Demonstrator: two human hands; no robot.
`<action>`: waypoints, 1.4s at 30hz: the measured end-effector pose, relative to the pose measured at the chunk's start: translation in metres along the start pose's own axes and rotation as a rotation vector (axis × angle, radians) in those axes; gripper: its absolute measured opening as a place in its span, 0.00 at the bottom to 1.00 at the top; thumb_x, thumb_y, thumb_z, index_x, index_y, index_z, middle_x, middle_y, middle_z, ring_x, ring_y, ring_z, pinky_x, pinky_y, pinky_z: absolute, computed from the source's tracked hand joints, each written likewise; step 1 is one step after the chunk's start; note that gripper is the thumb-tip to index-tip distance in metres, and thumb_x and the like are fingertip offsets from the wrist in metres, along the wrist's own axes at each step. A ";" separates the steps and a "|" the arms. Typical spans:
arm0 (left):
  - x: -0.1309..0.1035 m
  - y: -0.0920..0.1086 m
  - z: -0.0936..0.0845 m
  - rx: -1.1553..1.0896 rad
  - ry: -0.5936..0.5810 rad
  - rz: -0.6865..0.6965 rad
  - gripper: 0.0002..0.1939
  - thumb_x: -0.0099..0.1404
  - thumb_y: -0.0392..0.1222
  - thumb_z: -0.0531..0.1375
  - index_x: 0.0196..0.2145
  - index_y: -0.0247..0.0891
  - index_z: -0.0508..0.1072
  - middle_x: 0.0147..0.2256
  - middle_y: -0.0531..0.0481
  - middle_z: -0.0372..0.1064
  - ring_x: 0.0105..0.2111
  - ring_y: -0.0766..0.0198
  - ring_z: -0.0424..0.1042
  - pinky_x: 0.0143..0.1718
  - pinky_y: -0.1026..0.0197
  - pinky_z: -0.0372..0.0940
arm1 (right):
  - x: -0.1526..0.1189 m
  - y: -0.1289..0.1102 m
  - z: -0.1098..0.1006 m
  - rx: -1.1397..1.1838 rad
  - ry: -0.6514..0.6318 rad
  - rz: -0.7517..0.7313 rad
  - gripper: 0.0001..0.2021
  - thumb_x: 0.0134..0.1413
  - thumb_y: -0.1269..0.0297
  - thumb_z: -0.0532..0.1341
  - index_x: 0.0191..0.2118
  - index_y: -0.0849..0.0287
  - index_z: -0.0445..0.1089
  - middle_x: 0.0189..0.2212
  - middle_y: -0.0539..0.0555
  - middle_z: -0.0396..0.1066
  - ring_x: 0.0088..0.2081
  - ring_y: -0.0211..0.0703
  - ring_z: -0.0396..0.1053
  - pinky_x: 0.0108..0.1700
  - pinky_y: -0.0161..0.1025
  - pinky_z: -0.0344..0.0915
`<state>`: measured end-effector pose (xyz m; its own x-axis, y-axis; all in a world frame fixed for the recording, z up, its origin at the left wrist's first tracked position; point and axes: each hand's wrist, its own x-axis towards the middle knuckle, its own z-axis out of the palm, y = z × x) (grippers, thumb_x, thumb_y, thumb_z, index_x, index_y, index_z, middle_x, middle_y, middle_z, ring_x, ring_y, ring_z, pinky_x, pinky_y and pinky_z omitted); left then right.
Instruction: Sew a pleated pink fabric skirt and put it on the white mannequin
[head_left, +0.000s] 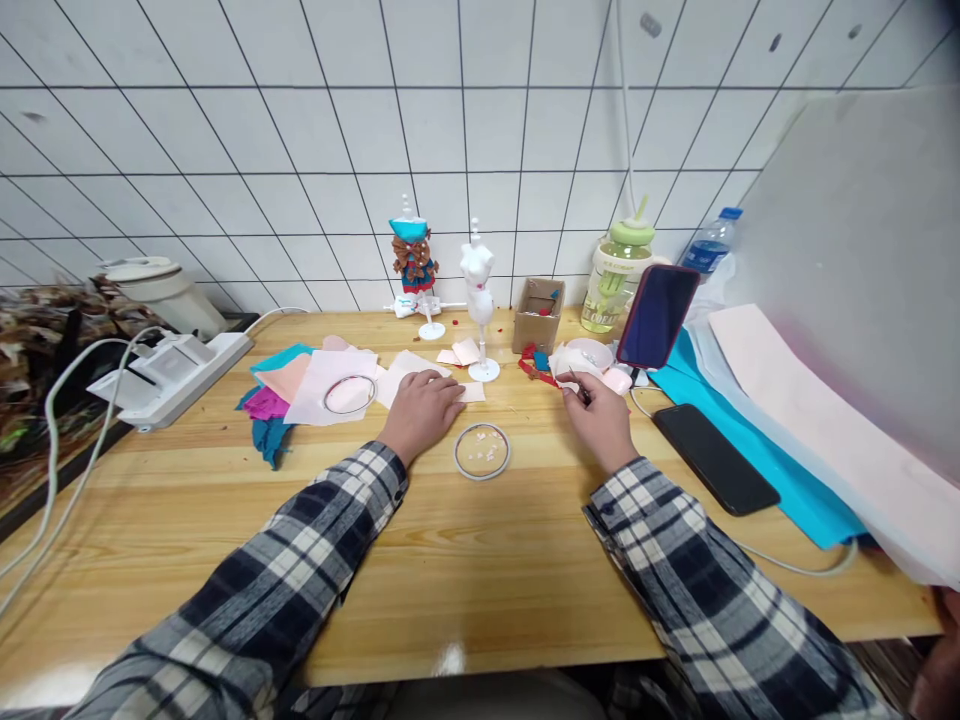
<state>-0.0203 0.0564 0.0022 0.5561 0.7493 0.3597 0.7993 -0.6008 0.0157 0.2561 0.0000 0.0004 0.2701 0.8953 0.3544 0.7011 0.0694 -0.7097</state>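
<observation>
My left hand (422, 412) lies flat, palm down, on pale pink paper pieces (472, 392), its fingers spread a little. My right hand (600, 415) is closed around a small dark, thin tool (580, 390), beside a white round dish (589, 354) and red scraps (534, 368). Between the hands and nearer to me, a ring (482, 451) lies on the table with small pale bits inside it. A bare white mini mannequin (478, 275) stands behind. To its left a second mannequin (415, 260) wears a turquoise, brown and red outfit.
On the left are coloured cloths (270, 410), another hoop (349, 394) on pale sheet and a power strip (172, 380). A cardboard box (538, 315), green-lidded bottle (616, 275), propped phone (657, 316), flat black phone (716, 458) and large sheets (832, 410) stand or lie on the right.
</observation>
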 end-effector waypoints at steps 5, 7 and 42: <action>0.013 -0.002 0.007 -0.017 -0.071 0.010 0.13 0.67 0.49 0.55 0.41 0.45 0.78 0.41 0.45 0.78 0.46 0.48 0.67 0.50 0.41 0.52 | -0.003 -0.002 0.004 0.008 -0.042 -0.010 0.15 0.55 0.61 0.56 0.45 0.53 0.75 0.22 0.49 0.68 0.24 0.41 0.60 0.29 0.37 0.54; 0.011 -0.003 0.005 -0.029 -0.068 0.047 0.14 0.68 0.46 0.53 0.38 0.46 0.79 0.39 0.46 0.78 0.46 0.50 0.68 0.53 0.39 0.48 | -0.003 -0.003 0.005 0.014 -0.066 -0.006 0.15 0.55 0.61 0.56 0.44 0.52 0.76 0.21 0.48 0.67 0.23 0.41 0.60 0.28 0.37 0.54; -0.018 0.055 -0.028 -0.801 -0.080 -0.203 0.11 0.59 0.49 0.62 0.30 0.40 0.78 0.29 0.51 0.77 0.30 0.60 0.73 0.34 0.60 0.66 | -0.041 -0.050 0.023 0.505 -0.351 -0.018 0.12 0.49 0.57 0.65 0.38 0.58 0.71 0.34 0.54 0.75 0.34 0.44 0.72 0.34 0.37 0.66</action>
<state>0.0074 0.0014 0.0225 0.4573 0.8639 0.2110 0.4986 -0.4456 0.7435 0.1949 -0.0299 0.0081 -0.0327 0.9776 0.2077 0.2806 0.2085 -0.9369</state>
